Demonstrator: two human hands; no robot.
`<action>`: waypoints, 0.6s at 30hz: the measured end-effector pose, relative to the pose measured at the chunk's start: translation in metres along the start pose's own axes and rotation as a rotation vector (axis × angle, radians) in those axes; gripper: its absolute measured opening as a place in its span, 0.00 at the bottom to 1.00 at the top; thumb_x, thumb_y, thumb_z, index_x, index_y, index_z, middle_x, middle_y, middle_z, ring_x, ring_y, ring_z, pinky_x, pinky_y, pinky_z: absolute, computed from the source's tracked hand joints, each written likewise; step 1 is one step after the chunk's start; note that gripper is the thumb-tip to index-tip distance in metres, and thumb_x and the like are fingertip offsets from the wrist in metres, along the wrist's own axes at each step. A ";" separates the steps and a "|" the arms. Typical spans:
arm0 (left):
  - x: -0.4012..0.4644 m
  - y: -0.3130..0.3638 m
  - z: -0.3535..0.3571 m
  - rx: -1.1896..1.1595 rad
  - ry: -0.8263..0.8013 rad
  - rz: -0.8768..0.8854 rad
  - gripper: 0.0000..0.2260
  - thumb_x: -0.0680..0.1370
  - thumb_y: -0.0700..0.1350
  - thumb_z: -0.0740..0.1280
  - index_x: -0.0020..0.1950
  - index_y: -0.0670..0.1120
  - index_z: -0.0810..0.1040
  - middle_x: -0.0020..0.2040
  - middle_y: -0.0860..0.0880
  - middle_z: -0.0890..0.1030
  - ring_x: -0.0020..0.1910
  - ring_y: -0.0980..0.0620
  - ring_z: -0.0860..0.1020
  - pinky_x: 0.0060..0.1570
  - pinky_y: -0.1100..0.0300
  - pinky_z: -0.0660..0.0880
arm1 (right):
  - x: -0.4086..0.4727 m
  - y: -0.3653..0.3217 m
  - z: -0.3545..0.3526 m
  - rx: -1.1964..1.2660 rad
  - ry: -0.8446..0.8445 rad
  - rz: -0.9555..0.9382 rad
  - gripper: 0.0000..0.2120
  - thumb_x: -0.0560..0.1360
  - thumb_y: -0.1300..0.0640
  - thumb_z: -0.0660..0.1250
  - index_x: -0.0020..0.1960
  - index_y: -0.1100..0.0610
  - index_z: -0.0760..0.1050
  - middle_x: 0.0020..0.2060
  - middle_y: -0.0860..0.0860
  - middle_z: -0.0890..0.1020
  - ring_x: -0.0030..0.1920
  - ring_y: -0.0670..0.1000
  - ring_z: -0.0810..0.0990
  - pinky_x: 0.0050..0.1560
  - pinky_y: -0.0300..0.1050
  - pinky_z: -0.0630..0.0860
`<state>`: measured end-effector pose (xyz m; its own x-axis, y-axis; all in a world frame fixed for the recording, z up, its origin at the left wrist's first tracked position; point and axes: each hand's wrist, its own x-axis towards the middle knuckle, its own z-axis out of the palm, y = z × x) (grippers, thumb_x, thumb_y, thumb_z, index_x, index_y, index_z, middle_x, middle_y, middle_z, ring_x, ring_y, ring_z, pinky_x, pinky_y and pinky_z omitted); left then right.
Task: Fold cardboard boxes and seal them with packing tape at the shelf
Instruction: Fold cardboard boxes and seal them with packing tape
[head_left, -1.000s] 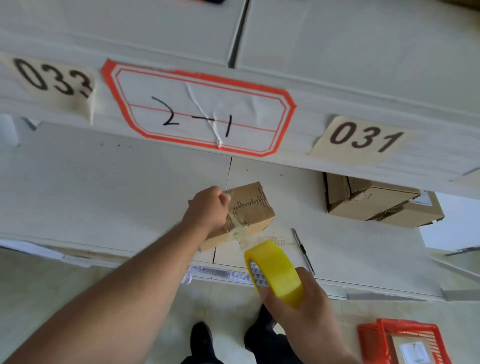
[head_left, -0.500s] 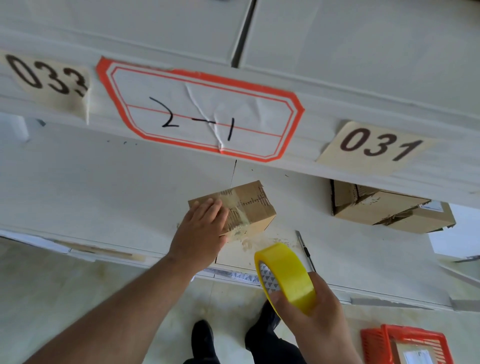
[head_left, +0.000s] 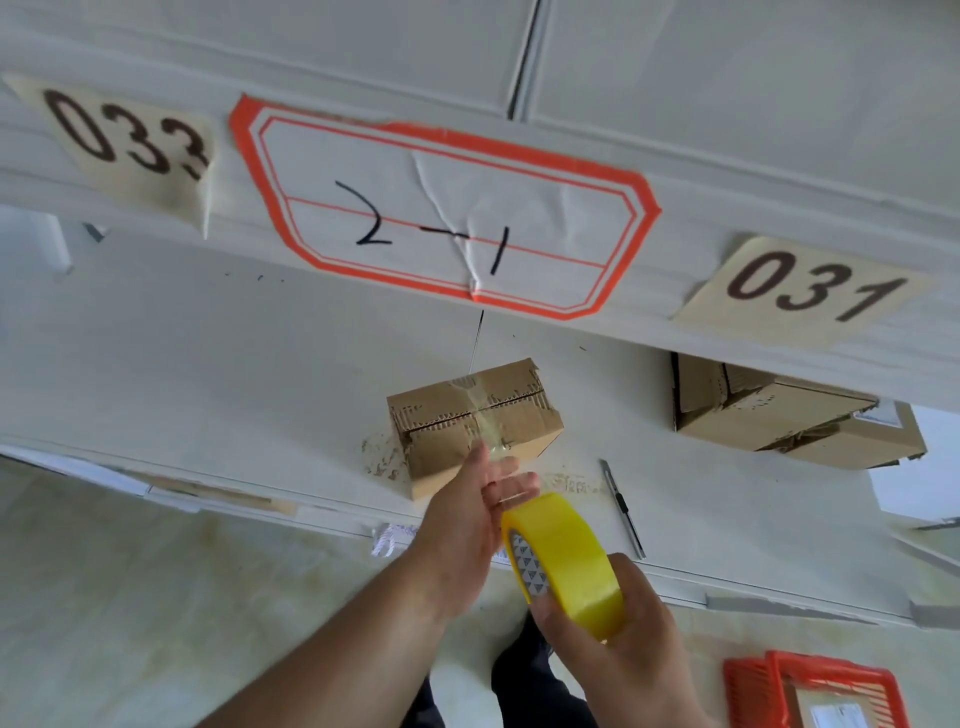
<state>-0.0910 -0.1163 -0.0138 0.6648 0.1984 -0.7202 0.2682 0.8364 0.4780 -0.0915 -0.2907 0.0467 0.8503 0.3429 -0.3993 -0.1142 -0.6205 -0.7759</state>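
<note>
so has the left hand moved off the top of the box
Yes. The left hand has come back toward the shelf edge, now by the box front.

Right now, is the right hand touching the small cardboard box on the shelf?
Apart. The head view shows the right hand gripping the yellow tape roll well below the small cardboard box, with bare shelf surface visible between them.

1. The scene is bright, with soft, even, daylight-like light.
2. The white shelf (head_left: 208, 364) looks pale and slightly washed out.
3. Shadows are faint; a soft one sits under the upper shelf edge.
4. Wide-angle distortion bends straight lines towards the frame edges.
5. Focus is fairly sharp, with slight softness on the near hands.
</note>
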 end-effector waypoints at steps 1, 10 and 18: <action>0.003 -0.002 0.003 -0.046 -0.003 0.003 0.23 0.84 0.62 0.59 0.64 0.44 0.79 0.54 0.43 0.87 0.55 0.45 0.84 0.55 0.50 0.75 | 0.000 0.000 0.002 -0.017 -0.010 -0.004 0.21 0.60 0.38 0.79 0.43 0.50 0.77 0.31 0.48 0.82 0.32 0.46 0.80 0.33 0.36 0.73; 0.036 0.009 0.003 0.194 0.098 0.224 0.05 0.82 0.45 0.70 0.51 0.46 0.84 0.47 0.48 0.87 0.54 0.46 0.84 0.64 0.49 0.77 | 0.061 0.051 0.023 -0.363 0.057 -0.229 0.19 0.67 0.34 0.75 0.50 0.41 0.73 0.47 0.38 0.74 0.53 0.46 0.73 0.52 0.38 0.68; 0.052 0.028 -0.009 0.616 0.016 0.312 0.11 0.84 0.43 0.66 0.66 0.49 0.80 0.53 0.55 0.87 0.58 0.58 0.83 0.67 0.51 0.77 | 0.137 0.072 0.041 -0.464 -0.157 0.037 0.23 0.68 0.41 0.79 0.55 0.49 0.75 0.51 0.47 0.79 0.48 0.50 0.80 0.49 0.49 0.79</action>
<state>-0.0553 -0.0778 -0.0424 0.7664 0.3942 -0.5073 0.4158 0.2975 0.8594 -0.0041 -0.2590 -0.0839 0.7580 0.3946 -0.5194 0.1280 -0.8708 -0.4748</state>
